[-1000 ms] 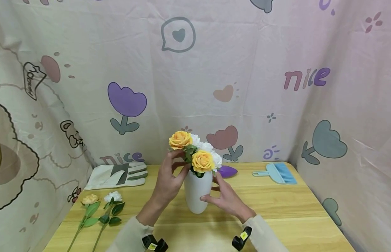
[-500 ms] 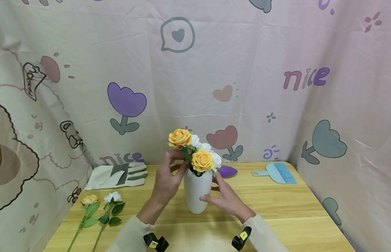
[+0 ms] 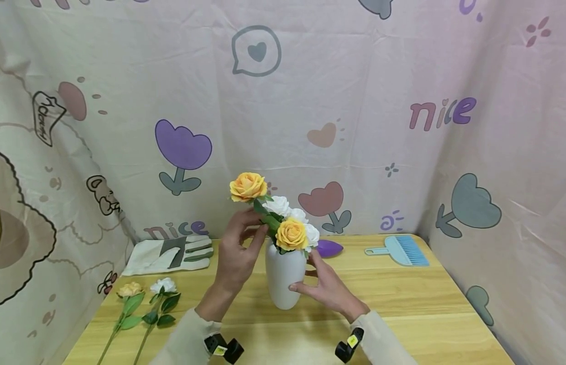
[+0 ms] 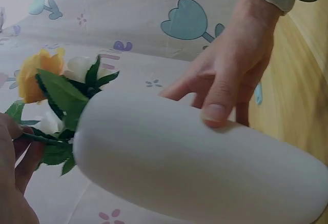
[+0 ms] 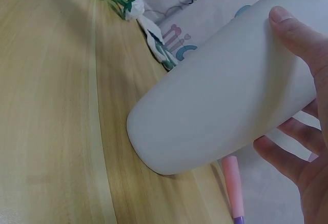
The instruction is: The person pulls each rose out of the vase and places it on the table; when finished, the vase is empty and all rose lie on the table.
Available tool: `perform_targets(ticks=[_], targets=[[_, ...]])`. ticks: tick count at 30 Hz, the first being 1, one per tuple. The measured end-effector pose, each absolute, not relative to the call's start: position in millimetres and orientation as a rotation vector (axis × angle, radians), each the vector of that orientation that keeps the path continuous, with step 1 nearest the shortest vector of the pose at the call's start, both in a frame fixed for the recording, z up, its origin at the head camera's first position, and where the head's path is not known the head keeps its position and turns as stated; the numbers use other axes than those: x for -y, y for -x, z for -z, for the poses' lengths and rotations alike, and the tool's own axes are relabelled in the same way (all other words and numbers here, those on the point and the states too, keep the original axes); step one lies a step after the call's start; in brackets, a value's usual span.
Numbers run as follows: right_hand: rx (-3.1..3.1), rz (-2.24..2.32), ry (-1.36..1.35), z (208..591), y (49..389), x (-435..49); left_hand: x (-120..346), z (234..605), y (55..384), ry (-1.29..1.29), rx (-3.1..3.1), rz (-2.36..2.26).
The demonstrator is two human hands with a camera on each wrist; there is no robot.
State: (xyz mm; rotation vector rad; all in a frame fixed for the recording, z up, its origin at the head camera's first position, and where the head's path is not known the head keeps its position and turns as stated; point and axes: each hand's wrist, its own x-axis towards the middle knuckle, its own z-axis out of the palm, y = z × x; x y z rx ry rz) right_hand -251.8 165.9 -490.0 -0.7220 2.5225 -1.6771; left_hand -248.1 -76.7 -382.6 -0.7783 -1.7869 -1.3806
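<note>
A white vase [image 3: 285, 279] stands upright on the wooden table, holding a yellow rose [image 3: 291, 234] and several white roses [image 3: 312, 235]. My left hand [image 3: 235, 256] pinches the green stem [image 4: 45, 140] of another yellow rose [image 3: 248, 187], whose bloom leans left, above the others. The lower end of that stem is hidden by the blooms and the vase. On the right, my right hand [image 3: 330, 289] grips the vase's side, thumb [image 5: 289, 26] on the near face and fingers behind, as the right wrist view shows.
A yellow rose [image 3: 130, 289] and a white rose [image 3: 163, 285] lie on the table at left. Work gloves [image 3: 150, 257] lie behind them. A purple blade-shaped thing [image 3: 329, 248] shows behind the vase; a light blue brush [image 3: 403, 251] lies back right. A printed curtain [image 3: 264, 126] surrounds the table.
My left hand has moved up and left with the pinched yellow rose, whose bloom now stands higher and farther from the other blooms. The right hand and the vase have hardly moved.
</note>
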Motion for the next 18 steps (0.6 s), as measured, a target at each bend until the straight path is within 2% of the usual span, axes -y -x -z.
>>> perform_targets(ticks=[18], targets=[[-2.569,1.631,0.687,489.6,251.5,-166.2,114.6,313.7,242.4,0.776,1.477,1.612]])
